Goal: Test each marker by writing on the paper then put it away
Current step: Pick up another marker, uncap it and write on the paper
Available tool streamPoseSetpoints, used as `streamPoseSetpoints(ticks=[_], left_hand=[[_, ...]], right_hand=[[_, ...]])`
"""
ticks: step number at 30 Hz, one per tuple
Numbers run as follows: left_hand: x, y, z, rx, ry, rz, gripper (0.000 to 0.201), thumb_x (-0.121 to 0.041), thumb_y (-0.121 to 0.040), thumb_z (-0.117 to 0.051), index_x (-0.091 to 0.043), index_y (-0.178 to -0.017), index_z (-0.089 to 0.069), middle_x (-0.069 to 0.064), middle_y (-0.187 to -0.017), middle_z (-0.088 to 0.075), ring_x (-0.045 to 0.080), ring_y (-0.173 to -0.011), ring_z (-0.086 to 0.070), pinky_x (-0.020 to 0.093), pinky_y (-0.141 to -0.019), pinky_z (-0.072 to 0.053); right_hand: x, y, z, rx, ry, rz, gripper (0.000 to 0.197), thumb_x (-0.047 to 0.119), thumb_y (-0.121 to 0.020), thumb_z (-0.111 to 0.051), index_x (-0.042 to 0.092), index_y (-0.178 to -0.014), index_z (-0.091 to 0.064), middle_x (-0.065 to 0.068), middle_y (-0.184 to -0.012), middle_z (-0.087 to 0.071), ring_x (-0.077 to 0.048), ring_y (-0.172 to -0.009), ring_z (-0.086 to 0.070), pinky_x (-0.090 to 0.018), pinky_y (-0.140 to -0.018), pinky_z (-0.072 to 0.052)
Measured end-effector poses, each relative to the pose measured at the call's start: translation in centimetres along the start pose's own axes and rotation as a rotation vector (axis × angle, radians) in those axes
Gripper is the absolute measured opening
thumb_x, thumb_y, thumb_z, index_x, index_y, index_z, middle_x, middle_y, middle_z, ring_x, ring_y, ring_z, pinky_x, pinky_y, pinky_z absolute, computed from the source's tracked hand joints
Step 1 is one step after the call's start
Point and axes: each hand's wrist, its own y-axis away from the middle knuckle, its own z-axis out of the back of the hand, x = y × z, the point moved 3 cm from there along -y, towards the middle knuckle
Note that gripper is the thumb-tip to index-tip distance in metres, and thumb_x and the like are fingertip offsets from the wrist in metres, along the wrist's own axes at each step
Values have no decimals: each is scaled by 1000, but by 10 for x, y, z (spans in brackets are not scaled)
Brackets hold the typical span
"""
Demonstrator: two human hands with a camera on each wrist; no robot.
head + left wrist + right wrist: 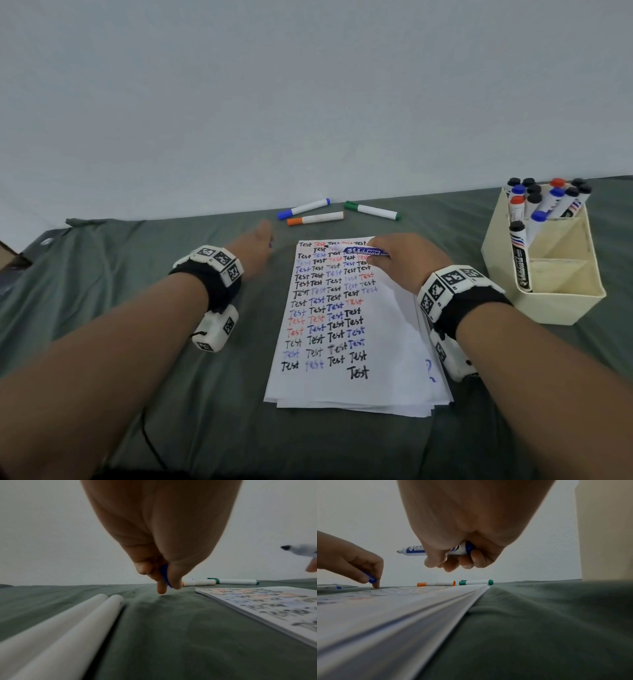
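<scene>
My right hand [399,260] grips an uncapped blue whiteboard marker [364,251] above the top of the paper stack [387,342], tip pointing left; the right wrist view shows the marker [414,550] held level in curled fingers. The sheet is covered with rows of "Test" in black, blue and red. My left hand [258,245] sits on the cloth left of the paper and pinches the blue cap [165,574], also visible from the right wrist as the cap [371,578], with one fingertip touching down.
Three capped markers lie by the wall: blue [303,208], orange [315,218] and green [372,210]. A cream organiser [561,301] at the right holds several markers. Two white tubes [65,631] lie on the green cloth [205,394] near my left wrist.
</scene>
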Motion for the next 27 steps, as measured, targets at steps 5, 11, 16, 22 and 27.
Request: streamPoseSetpoints(ticks=[5,11,16,22,27], left_hand=[[8,-10,8,86,-264,-67,26,-16,-95,-61,-16,-120,-69,6,-122,-64,23,-116,-57,26,-91,-39],[0,-11,-4,92,-173,-32,43,-18,-91,-69,-18,-133,-58,5,-121,-65,22,-114,-58,28,-93,-42],[0,-5,-5,23,-226,14,54,-45,-91,-66,-27,-140,-50,3,-136,-58,25,-124,-52,38,-103,-43],[-41,33,-29,50,-320,-163,102,-95,-67,-29,-43,-153,-13,4,-166,-3,32,-151,-6,58,-120,-15],[-50,54,-67,409,-271,-72,121,-102,-59,-31,-44,-150,23,11,-159,34,36,-148,25,53,-120,6]], right_hand=[[-2,-1,-1,-10,-19,-24,38,43,-105,-49,28,-139,-57,0,-131,-64,-23,-116,-59,-31,-85,-43],[-2,-1,-1,-20,-7,-22,39,44,-105,-49,27,-138,-58,-1,-132,-64,-24,-116,-60,-35,-92,-48],[-3,-2,-2,-43,-27,-7,22,43,-104,-50,29,-115,-64,1,-113,-69,-21,-95,-61,-34,-81,-50],[-5,1,1,-116,-84,9,52,38,-105,-49,53,-152,-31,-2,-129,-66,-23,-99,-64,-32,-83,-51],[-6,-3,-2,-175,-83,84,41,22,-108,-43,36,-145,-53,-7,-132,-64,-15,-74,-50,-31,-84,-49]])
